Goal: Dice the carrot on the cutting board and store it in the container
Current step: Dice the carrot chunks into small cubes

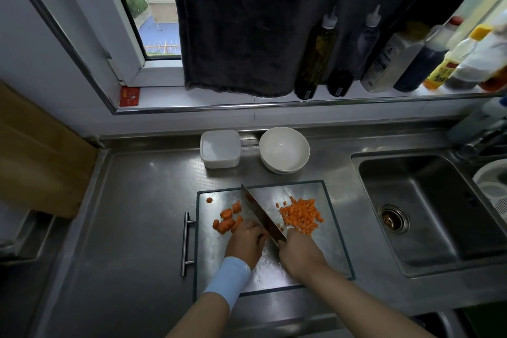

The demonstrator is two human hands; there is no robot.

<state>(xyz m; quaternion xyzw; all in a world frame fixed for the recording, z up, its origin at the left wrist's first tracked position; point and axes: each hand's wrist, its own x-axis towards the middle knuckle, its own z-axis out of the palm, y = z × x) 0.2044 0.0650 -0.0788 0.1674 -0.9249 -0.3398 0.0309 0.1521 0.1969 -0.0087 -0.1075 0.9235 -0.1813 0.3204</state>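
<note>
A steel cutting board [315, 252] lies on the counter. On its right part sits a heap of diced carrot [300, 215]. Larger carrot chunks [226, 221] lie on its left part, and one small carrot end [209, 200] sits alone at the far left corner. My right hand [299, 254] grips the handle of a cleaver [259, 212], whose blade runs between the two carrot groups. My left hand [247, 241], with a light blue wrist band, rests curled on the board against the chunks. A white square container [219, 149] stands open behind the board.
A white bowl [284, 149] stands next to the container. A sink [428, 208] lies to the right. Several bottles [356, 55] line the window sill under a dark towel [247, 22]. A bar handle [186, 244] sticks out at the board's left side.
</note>
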